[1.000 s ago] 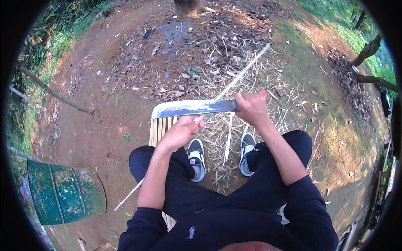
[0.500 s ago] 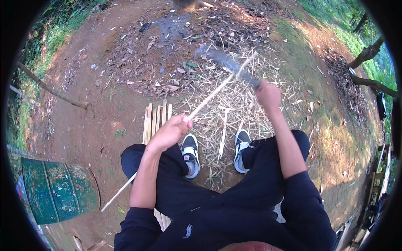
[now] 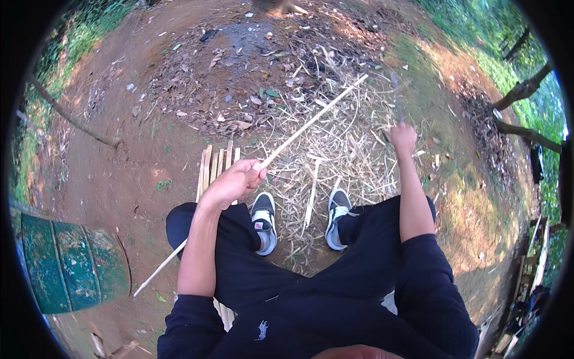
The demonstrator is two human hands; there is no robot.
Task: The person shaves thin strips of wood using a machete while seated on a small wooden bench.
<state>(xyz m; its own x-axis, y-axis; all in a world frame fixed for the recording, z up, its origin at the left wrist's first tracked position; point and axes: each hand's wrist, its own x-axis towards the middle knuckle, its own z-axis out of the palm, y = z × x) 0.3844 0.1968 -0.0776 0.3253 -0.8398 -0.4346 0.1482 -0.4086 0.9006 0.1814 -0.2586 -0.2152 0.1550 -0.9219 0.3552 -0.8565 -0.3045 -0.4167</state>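
Observation:
My left hand [image 3: 238, 179] is closed round a long, thin, pale wooden stick [image 3: 317, 118]. The stick points up and to the right. Its other end comes out below my left forearm, beside my knee. My right hand [image 3: 403, 139] grips a machete [image 3: 398, 99] by its handle, off to the right of the stick's tip. The blade points away from me, looks narrow from this angle and is slightly smeared by motion; it is apart from the stick. Pale shavings [image 3: 341, 143] cover the ground between and beyond my shoes.
Several split wooden strips [image 3: 206, 170] lie by my left leg, partly under it. A dented green drum [image 3: 72, 263] lies at the left. Thin trunks [image 3: 72, 122] stand at the left, branches [image 3: 526, 90] at the right. Dry leaves litter the earth farther off.
My right hand has swung the machete right, away from the stick; its blade has turned from lying across the stick to pointing forward. My left hand still holds the stick in nearly the same pose.

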